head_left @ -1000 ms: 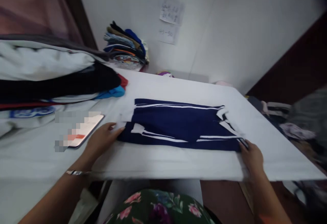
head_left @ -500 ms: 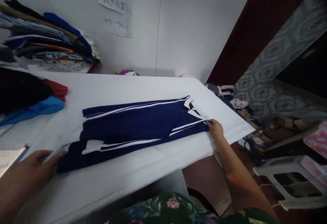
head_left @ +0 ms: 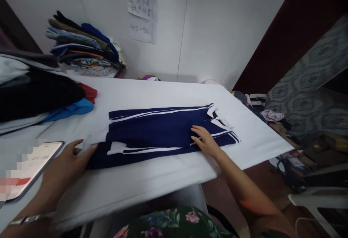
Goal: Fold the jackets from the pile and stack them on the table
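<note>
A navy long garment (head_left: pixel 152 129) with white stripes and a white collar lies lengthwise on the white table, its collar toward the right. One long side is folded in, and a white cuff shows near the lower left. At the garment's left end, my left hand (head_left: pixel 66 163) is closed, thumb and fingers pinching its edge; part of the grip is hidden. My right hand (head_left: pixel 205 142) rests on the striped side below the collar, fingers stretched out and apart.
A phone (head_left: pixel 40 158) with a lit screen lies beside my left wrist. Loose clothes (head_left: pixel 40 93) are heaped at the left, and a folded stack (head_left: pixel 87 49) stands behind. Paper notes (head_left: pixel 143 15) hang on the wall. The table edge (head_left: pixel 174 191) runs close to my body.
My right hand has let go of the garment's collar-end edge and moved left onto its striped side, fingers now spread. My left hand stays at the left end. The view has shifted left.
</note>
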Available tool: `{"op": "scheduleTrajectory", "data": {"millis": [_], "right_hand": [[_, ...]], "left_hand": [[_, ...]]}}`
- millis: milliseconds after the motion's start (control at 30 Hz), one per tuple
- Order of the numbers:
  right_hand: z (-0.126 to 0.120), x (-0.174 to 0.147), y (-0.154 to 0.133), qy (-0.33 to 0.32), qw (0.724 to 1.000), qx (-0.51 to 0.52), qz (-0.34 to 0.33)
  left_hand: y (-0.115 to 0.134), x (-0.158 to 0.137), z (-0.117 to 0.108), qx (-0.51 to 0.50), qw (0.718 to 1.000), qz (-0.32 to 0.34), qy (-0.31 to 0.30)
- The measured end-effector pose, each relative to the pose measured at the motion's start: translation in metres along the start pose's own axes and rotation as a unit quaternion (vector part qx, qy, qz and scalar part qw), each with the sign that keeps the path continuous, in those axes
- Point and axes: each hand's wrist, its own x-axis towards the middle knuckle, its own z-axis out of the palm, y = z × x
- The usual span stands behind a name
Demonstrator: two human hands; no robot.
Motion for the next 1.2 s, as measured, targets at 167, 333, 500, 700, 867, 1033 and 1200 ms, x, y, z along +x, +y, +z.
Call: {"op": "scheduleTrajectory", "data": {"millis": [167, 333, 500, 700, 867, 1033, 1200], "right_hand": [[0.029, 0.015, -0.011, -0.085, 0.995, -0.055, -0.024], [0.04, 0.011, -0.005, -0.068, 0.996, -0.051, -0.021], [0.029, 0.002, -0.006, -0.044, 0.997, 0.011, -0.055], [0.022, -0.013, 0.005, -0.06, 0.995, -0.003, -0.074], [0.029, -0.015, 0.014, -0.05, 0.997, -0.016, -0.06], [0.034, -0.008, 0.016, -0.007, 0.998, 0.004, -0.055], [0.03, -0.011, 0.013, -0.02, 0.999, 0.016, -0.039]], "left_hand": [[0.015, -0.007, -0.006, 0.0, 1.0, -0.004, -0.029], [0.019, -0.01, -0.009, -0.03, 0.999, 0.001, -0.028], [0.02, -0.009, -0.008, -0.048, 0.995, 0.077, 0.042], [0.018, -0.006, 0.002, 0.0, 0.978, 0.19, 0.083], [0.027, 0.003, 0.003, 0.048, 0.975, 0.21, 0.048], [0.031, 0.015, 0.003, 0.036, 0.979, 0.199, 0.033], [0.026, 0.017, 0.012, -0.018, 0.982, 0.183, 0.039]]}}
